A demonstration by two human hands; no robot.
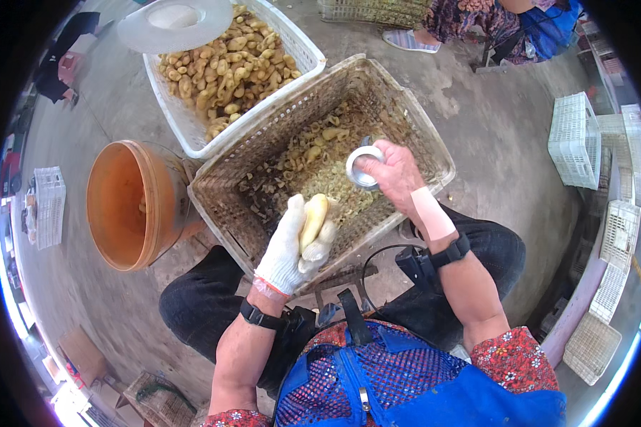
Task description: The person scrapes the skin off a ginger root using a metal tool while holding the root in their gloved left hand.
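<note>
My left hand, in a white knitted glove, is closed around a pale yellow, elongated root-like piece, which sticks up past the fingers. In my bare right hand is a silvery-white ring-shaped tool, gripped with the thumb against its opening; a small dark part shows at its top. Both hands are over the near side of a dirty pale plastic crate. Peelings and scraps cover the crate's bottom, with a few yellow pieces among them. The two hands are apart.
A white crate heaped with yellow-brown root-like pieces stands beyond, a translucent lid on its corner. An orange bucket is at left. Baskets line the right. Another person's shoe shows at the back.
</note>
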